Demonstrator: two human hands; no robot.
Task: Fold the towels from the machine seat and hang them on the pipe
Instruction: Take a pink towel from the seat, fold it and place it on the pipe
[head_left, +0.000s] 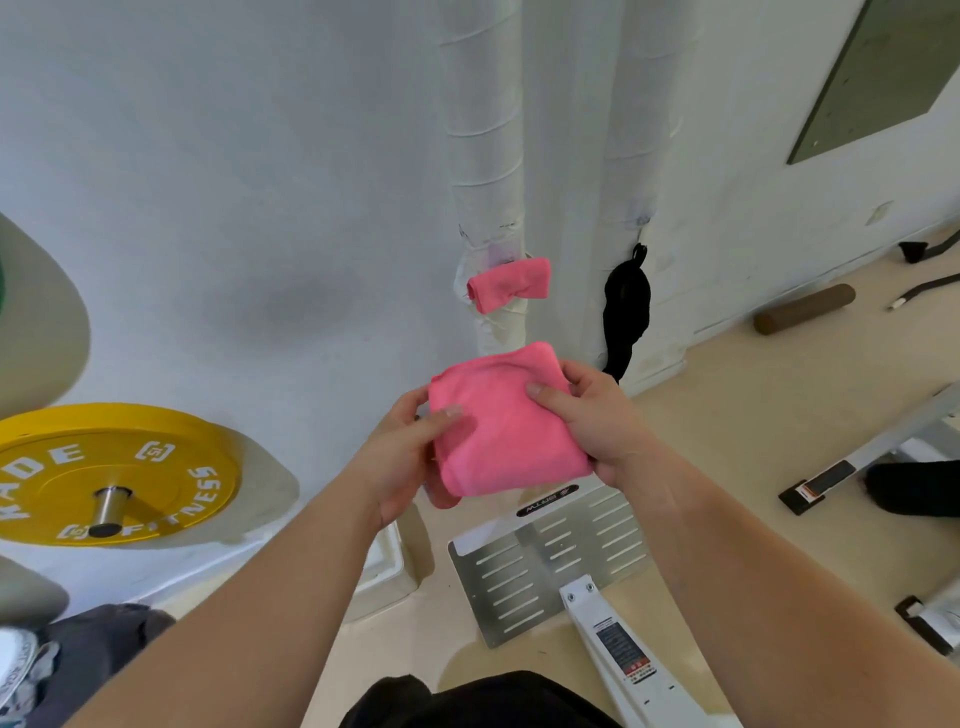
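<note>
Left hand (402, 452) and right hand (597, 421) each pinch a side of the folded pink towel (501, 421), held in the air before the white wrapped pipe (485, 156). Second pink towel (511, 285) hangs on that pipe, just above the held one.

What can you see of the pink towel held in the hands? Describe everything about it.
The pink towel is soft, fleecy-looking cloth, folded into a thick, roughly square pad. It is held in mid-air in front of the white wrapped pipe. The left hand pinches its left edge and the right hand its right edge, thumbs on top.
</note>
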